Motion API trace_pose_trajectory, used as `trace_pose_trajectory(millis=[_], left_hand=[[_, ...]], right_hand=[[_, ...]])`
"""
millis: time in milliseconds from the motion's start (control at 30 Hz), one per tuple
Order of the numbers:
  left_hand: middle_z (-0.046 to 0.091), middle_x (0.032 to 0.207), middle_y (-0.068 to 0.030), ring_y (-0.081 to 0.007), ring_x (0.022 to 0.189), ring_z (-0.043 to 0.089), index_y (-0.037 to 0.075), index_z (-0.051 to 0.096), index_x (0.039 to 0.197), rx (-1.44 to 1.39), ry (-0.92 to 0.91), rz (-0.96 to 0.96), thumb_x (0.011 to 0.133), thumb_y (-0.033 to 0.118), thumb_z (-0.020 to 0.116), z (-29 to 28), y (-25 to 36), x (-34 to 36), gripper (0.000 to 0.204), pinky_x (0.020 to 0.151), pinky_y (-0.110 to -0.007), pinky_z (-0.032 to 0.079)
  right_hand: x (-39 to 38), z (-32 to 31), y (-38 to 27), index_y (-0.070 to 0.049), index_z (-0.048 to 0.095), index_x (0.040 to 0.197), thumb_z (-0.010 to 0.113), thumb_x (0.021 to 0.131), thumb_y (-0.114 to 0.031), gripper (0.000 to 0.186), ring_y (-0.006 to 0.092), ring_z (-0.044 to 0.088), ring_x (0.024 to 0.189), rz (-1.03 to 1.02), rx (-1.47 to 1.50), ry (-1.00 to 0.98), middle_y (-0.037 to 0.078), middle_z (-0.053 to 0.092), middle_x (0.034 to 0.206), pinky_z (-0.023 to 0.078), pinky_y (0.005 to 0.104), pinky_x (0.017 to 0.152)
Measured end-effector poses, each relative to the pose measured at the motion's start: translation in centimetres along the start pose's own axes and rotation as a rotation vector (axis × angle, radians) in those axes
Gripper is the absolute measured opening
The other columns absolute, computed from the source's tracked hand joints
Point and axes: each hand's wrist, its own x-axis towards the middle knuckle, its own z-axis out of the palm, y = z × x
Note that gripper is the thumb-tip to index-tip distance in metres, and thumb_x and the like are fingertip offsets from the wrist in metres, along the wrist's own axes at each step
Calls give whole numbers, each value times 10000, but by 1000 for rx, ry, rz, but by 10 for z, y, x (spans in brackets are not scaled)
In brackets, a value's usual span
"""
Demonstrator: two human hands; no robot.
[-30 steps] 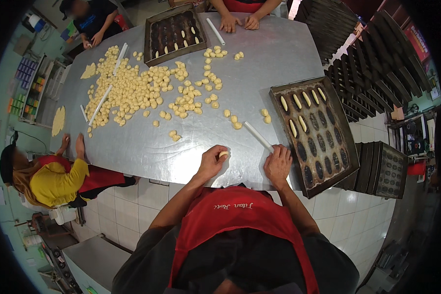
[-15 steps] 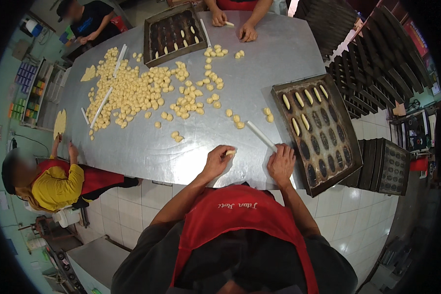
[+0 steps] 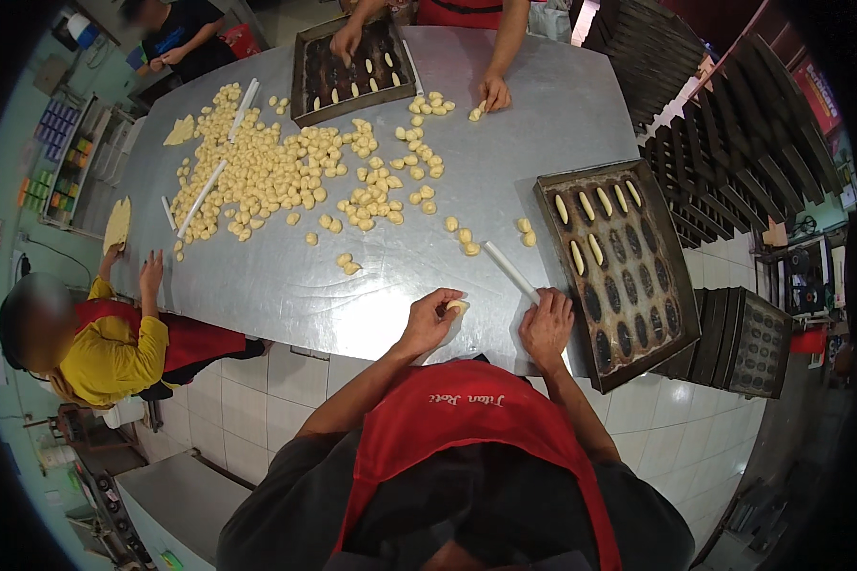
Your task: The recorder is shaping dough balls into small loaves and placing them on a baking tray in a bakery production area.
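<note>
My left hand (image 3: 428,320) is closed around a small piece of pale dough (image 3: 458,306), pinched at the fingertips just above the metal table (image 3: 305,276). Under the fingers of my right hand (image 3: 548,328) lies the near end of a white rolling pin (image 3: 510,270). Beyond the pin's far end sit a few dough balls (image 3: 465,240), with another pair (image 3: 526,230) to their right. Beside my right hand, a dark baking tray (image 3: 628,271) with oval hollows holds several dough strips (image 3: 604,202) in its far rows.
A large heap of dough balls (image 3: 267,167) covers the table's left, with white sticks (image 3: 202,198) among it. A co-worker's hand (image 3: 494,93) works beside a second tray (image 3: 352,114). Another person (image 3: 114,338) stands at the left edge. Stacked trays (image 3: 733,143) stand at the right.
The dough in my left hand now shows as a rounder piece. Across the table, the co-worker has put one hand over the far tray and the other on a dough piece.
</note>
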Motion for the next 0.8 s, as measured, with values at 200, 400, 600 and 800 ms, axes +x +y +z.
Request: trace_pose_trajectory(millis=[200,400,600,800], left_hand=[[751,1172,-135,-169,1014,730,11,691,1358,-62,67,-18,1047,-17,683,4,18,-1,312,881,-312,597],[771,1171,-130,-174,988,737,-1,707,1319,12,48,-46,1043,0,692,2,11,-2,276,889,-316,597],[777,1169,-128,-173,969,735,11,717,1314,28,41,-25,1040,19,705,1,16,-4,275,884,-319,600],[779,1156,-121,-169,957,729,13,722,1303,33,32,-33,1044,35,709,1,13,-5,261,882,-322,598]], right_hand=[[-2,1,2,-76,618,1322,678,929,-140,403,374,576,1226,-42,-31,42,152,614,1322,469,523,992],[1,1,-2,-75,626,1308,678,932,-134,384,372,578,1227,-23,-31,34,150,617,1316,470,524,991],[0,0,-1,-70,628,1306,682,917,-121,396,379,584,1224,-37,-23,49,154,624,1318,475,532,985],[0,1,0,-69,627,1306,684,914,-117,398,380,581,1239,-30,-20,48,155,624,1323,472,536,1000]])
